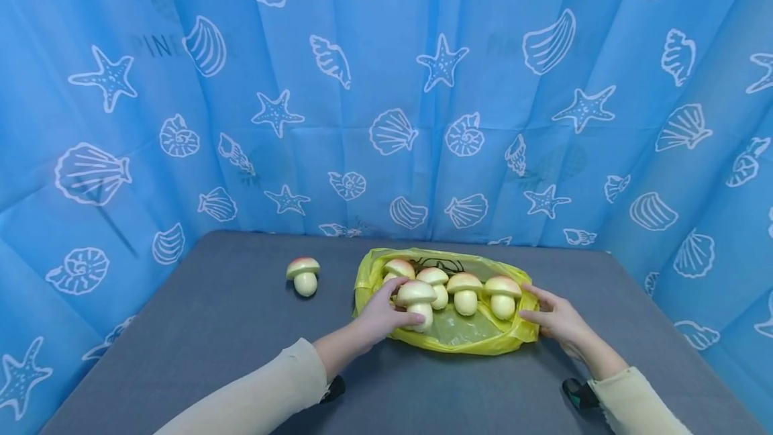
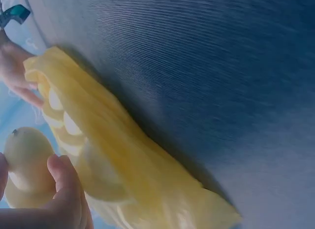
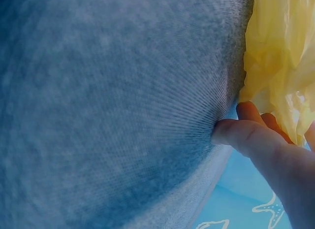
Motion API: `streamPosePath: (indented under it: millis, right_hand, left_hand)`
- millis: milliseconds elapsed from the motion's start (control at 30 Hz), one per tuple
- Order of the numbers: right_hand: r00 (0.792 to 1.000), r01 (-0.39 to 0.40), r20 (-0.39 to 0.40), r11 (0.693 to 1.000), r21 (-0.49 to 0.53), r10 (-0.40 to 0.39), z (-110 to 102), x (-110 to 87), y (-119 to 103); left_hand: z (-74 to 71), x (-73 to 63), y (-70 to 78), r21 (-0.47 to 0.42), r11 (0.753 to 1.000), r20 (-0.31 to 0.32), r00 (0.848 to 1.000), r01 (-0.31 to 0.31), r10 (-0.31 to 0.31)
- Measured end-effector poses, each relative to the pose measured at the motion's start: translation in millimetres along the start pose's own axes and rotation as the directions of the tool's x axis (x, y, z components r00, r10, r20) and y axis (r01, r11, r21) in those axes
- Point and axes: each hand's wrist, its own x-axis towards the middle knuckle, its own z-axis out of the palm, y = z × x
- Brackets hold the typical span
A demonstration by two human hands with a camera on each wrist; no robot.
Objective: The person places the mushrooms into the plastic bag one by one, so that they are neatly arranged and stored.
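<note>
My left hand (image 1: 383,314) grips a toy mushroom (image 1: 419,295) with a pale stem and cap, thumb on one side and fingers on the other. It is over the left part of a yellow plastic bag (image 1: 447,346), whose mouth gapes upward. Several more toy mushrooms (image 1: 465,302) with reddish-tinged caps sit inside the bag in a row. At the bag's right end, my right hand (image 1: 564,324) pinches the rim. In the right wrist view some fingers (image 3: 236,132) lie outside the yellow plastic.
Left of the bag, one toy mushroom (image 1: 304,276) stands alone on the grey table (image 1: 241,327). A blue curtain (image 1: 362,99) with white shells and starfish hangs behind and beside the table. Dark wrist straps (image 1: 580,395) show near the sleeves.
</note>
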Motion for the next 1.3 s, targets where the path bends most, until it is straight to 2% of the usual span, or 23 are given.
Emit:
streamPosePath:
  millis: [167,300,433,567,700,933,1133,1300]
  right_hand:
    - [1.000,-0.004,-0.005,1.000,-0.002,0.004,0,-0.1,0]
    - [1.000,-0.005,-0.006,1.000,-0.004,0.005,1,-0.1,-1]
    - [1.000,-0.004,-0.005,1.000,-0.005,0.004,1,0.4,-1]
    - [1.000,-0.006,-0.011,1.000,-0.003,0.006,1,0.3,0]
    - [1.000,-0.009,-0.020,1.000,-0.011,0.009,2,-0.5,-1]
    - [1.000,-0.017,-0.024,1.000,-0.016,0.017,2,-0.2,-2]
    - [0.999,-0.024,-0.029,1.000,-0.012,0.024,1,0.1,-2]
    - [1.000,-0.016,-0.024,1.000,-0.007,0.016,2,-1.5,-1]
  left_hand:
    - [15.6,3.2,4.6,-0.010,1.000,0.038,0.999,-0.003,0.003]
    - [28.5,8.4,1.5,0.019,0.999,0.029,0.999,-0.037,0.036]
    - [39.2,13.4,-3.0,0.085,0.993,0.024,0.997,-0.081,0.079]
    - [46.3,19.1,-6.2,0.209,0.971,0.048,0.993,-0.112,0.104]
    - [49.7,24.7,-10.1,0.308,0.943,0.079,0.991,-0.129,0.109]
    - [49.9,26.8,-15.2,0.354,0.928,0.102,0.991,-0.116,0.085]
    - [52.5,27.0,-12.1,0.463,0.880,0.081,0.994,-0.109,0.080]
    - [51.5,25.5,-10.0,0.447,0.890,0.070,0.995,-0.091,0.066]
